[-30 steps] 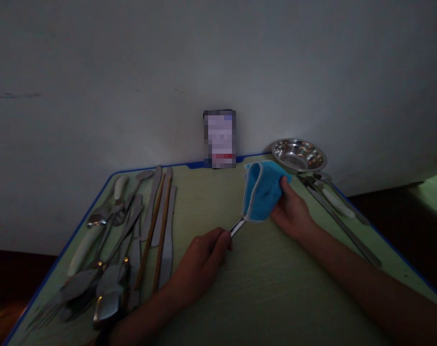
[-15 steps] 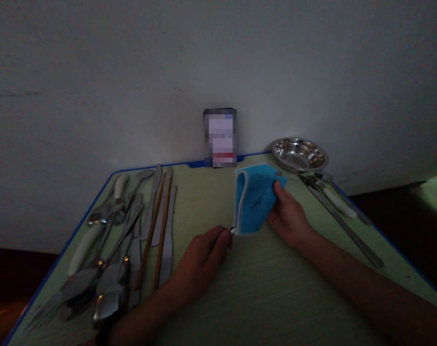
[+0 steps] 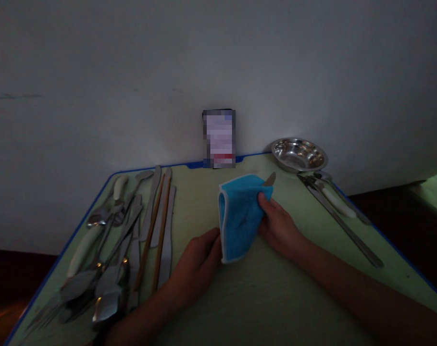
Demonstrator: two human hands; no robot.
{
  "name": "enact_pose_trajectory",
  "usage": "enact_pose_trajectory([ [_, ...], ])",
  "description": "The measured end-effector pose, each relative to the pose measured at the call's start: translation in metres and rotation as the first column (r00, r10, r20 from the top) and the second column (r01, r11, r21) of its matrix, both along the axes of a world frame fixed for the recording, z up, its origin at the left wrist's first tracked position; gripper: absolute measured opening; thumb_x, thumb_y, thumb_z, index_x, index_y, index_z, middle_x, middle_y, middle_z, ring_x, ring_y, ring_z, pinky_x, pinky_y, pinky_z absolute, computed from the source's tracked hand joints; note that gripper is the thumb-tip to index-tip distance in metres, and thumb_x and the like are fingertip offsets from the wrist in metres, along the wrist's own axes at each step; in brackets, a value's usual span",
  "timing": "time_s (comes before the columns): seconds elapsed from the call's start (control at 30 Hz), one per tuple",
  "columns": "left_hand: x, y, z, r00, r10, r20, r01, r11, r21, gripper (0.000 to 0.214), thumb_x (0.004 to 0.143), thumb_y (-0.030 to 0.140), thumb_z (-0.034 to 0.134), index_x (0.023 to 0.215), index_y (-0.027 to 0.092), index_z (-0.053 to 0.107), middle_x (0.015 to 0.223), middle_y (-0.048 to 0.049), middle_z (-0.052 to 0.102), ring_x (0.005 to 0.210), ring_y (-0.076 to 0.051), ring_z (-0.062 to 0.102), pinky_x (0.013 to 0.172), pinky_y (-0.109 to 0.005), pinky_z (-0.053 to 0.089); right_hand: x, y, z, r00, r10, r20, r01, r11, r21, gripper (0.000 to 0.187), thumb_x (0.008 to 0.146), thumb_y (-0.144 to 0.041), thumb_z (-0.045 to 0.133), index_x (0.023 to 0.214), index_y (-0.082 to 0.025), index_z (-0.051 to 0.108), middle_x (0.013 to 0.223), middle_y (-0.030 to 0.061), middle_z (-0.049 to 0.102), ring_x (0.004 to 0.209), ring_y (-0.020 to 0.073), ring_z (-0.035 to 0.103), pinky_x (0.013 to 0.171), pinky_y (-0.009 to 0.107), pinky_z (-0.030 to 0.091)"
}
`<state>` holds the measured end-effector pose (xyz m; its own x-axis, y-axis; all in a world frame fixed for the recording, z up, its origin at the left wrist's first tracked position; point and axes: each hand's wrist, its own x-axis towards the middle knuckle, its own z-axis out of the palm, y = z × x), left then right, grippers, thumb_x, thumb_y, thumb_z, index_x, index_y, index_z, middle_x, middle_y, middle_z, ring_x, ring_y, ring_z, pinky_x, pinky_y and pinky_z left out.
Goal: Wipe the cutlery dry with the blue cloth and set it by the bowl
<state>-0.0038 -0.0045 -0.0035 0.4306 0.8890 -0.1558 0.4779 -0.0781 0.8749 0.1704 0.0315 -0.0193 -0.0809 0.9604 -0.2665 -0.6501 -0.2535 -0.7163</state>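
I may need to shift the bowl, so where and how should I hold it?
Probably pinch the bowl by its left rim, coming from the left: the flared rim offers an edge, while the wall stands close behind and cutlery lies at its front right.

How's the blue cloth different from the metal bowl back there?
The blue cloth is matte and folded, with a pale border; the metal bowl is shiny and round. The right hand grips the cloth, while the bowl sits untouched near the far edge of the green table.
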Motion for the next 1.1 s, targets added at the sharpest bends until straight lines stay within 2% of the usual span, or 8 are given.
enact_pose_trajectory([
  [0.13, 0.001, -0.001, 0.0, 0.999, 0.017, -0.036, -0.017, 1.0, 0.0, 0.034, 0.09, 0.035, 0.031, 0.073, 0.016, 0.051, 0.057, 0.0045, 0.043, 0.054, -0.01, 0.043, 0.052, -0.021, 0.032, 0.01, 0.013, -0.002, 0.991, -0.135, 0.02, 0.135, 0.991, -0.019, 0.019, 0.082, -0.033, 0.05, 0.088, -0.019, 0.062, 0.083, 0.001, 0.069, 0.088, 0.0154, 0.062, 0.084, 0.032, 0.049],
  [0.23, 0.0, -0.003, 0.0, 0.999, 0.02, -0.036, -0.022, 0.999, -0.04, 0.034, 0.09, 0.037, 0.032, 0.074, 0.016, 0.054, 0.052, 0.0057, 0.041, 0.05, -0.01, 0.041, 0.048, -0.02, 0.03, 0.026, 0.029, -0.005, 0.948, -0.318, 0.03, 0.319, 0.944, -0.081, 0.018, 0.084, -0.032, 0.047, 0.085, -0.021, 0.061, 0.084, -0.0011, 0.069, 0.087, 0.0139, 0.062, 0.083, 0.031, 0.05],
  [0.3, 0.0, -0.004, 0.0, 0.999, 0.022, -0.024, -0.023, 0.997, -0.069, 0.035, 0.09, 0.038, 0.032, 0.073, 0.016, 0.054, 0.051, 0.0061, 0.04, 0.048, -0.009, 0.04, 0.047, -0.02, 0.03, 0.033, 0.035, -0.007, 0.933, -0.357, 0.038, 0.359, 0.926, -0.115, 0.018, 0.083, -0.034, 0.047, 0.083, -0.022, 0.061, 0.087, -0.0013, 0.069, 0.088, 0.0142, 0.062, 0.081, 0.032, 0.051],
  [0.67, 0.0, -0.005, 0.0, 0.996, 0.047, -0.07, -0.048, 0.999, -0.008, 0.032, 0.086, 0.037, 0.038, 0.065, 0.016, 0.049, 0.054, 0.0051, 0.039, 0.05, -0.009, 0.039, 0.046, -0.02, 0.029, 0.024, 0.024, -0.006, 0.952, -0.28, 0.124, 0.277, 0.96, 0.04, 0.017, 0.079, -0.035, 0.054, 0.085, -0.021, 0.06, 0.082, -0.0015, 0.068, 0.08, 0.0139, 0.063, 0.078, 0.031, 0.051],
  [0.8, 0.002, -0.003, 0.004, 0.999, 0.047, -0.018, -0.047, 0.999, 0.017, 0.029, 0.085, 0.034, 0.036, 0.068, 0.016, 0.052, 0.058, 0.003, 0.047, 0.054, -0.011, 0.045, 0.05, -0.021, 0.035, 0.011, 0.007, -0.009, 0.981, -0.066, 0.18, 0.054, 0.996, 0.07, 0.023, 0.075, -0.041, 0.058, 0.088, -0.022, 0.06, 0.081, -0.0011, 0.068, 0.08, 0.015, 0.062, 0.077, 0.032, 0.05],
  [0.93, 0.001, -0.001, 0.004, 0.997, 0.035, 0.071, -0.037, 0.999, 0.023, 0.03, 0.084, 0.032, 0.032, 0.074, 0.016, 0.055, 0.066, -0.0009, 0.057, 0.06, -0.014, 0.051, 0.057, -0.023, 0.041, -0.003, -0.011, -0.009, 0.961, 0.156, 0.226, -0.17, 0.985, 0.041, 0.026, 0.075, -0.042, 0.057, 0.09, -0.021, 0.06, 0.075, -0.0005, 0.067, 0.075, 0.0148, 0.062, 0.076, 0.032, 0.049],
  [1.0, 0.0, -0.001, 0.004, 0.998, 0.02, 0.06, -0.022, 0.999, 0.029, 0.029, 0.084, 0.032, 0.033, 0.072, 0.016, 0.054, 0.067, -0.0009, 0.057, 0.063, -0.014, 0.052, 0.06, -0.023, 0.042, -0.005, -0.011, -0.007, 0.978, 0.125, 0.167, -0.129, 0.991, 0.014, 0.026, 0.076, -0.042, 0.056, 0.091, -0.021, 0.06, 0.076, -0.0001, 0.068, 0.077, 0.0154, 0.063, 0.077, 0.032, 0.049],
  [1.1, 0.0, -0.001, 0.004, 1.0, 0.024, -0.014, -0.024, 0.999, 0.034, 0.029, 0.086, 0.032, 0.033, 0.069, 0.017, 0.052, 0.06, 0.0021, 0.05, 0.06, -0.013, 0.05, 0.056, -0.022, 0.039, 0.003, 0.002, -0.003, 0.996, -0.045, 0.079, 0.047, 0.999, -0.017, 0.024, 0.077, -0.04, 0.055, 0.091, -0.021, 0.06, 0.084, 0.0006, 0.068, 0.085, 0.016, 0.062, 0.08, 0.033, 0.049],
])
